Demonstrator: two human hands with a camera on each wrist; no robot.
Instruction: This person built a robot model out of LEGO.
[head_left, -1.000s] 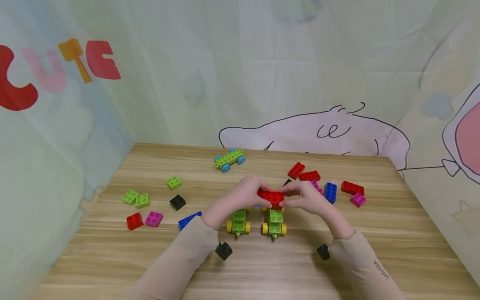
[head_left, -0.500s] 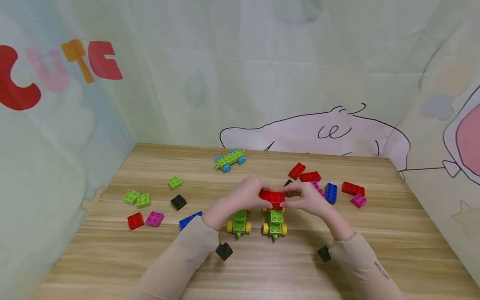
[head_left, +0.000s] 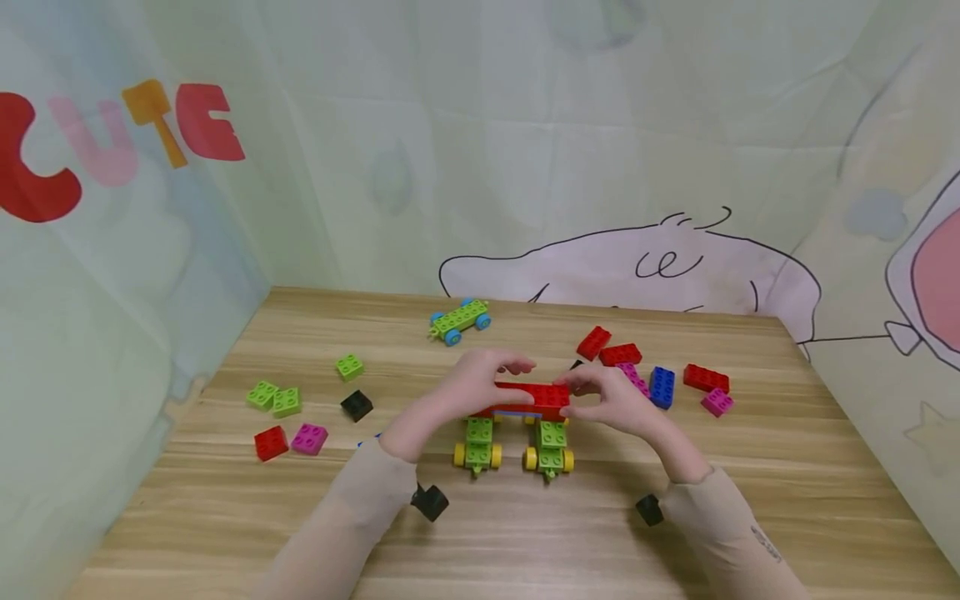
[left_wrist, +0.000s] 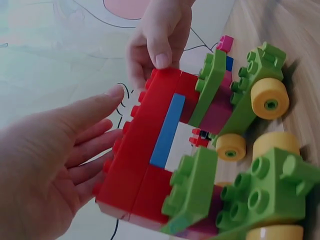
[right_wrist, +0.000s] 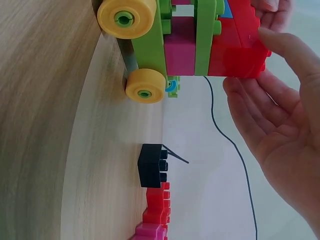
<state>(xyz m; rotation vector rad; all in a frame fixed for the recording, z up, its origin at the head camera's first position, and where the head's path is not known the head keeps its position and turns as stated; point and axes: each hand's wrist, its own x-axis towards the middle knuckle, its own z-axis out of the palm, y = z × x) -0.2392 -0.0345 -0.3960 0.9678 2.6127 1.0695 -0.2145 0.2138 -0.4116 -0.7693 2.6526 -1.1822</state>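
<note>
A toy-brick build spans two green bases with yellow wheels, one on each side. Long red brick lies across its top, over shorter red bricks and a blue strip; green bricks and a magenta brick are stacked below. My right hand pinches the right end of the red brick, thumb on the near face and fingers behind. My left hand is spread beside the left part, thumb in front and fingers behind; in the left wrist view its thumb stands off the brick.
A green car base with blue wheels stands at the back. Loose green, red, magenta and black bricks lie left. Red bricks, a blue brick and magenta bricks lie right. A printed cloth hangs behind.
My left hand has let go near the middle of the red brick and moved left with its fingers spread, uncovering more of the top. The right hand has stayed in place.
</note>
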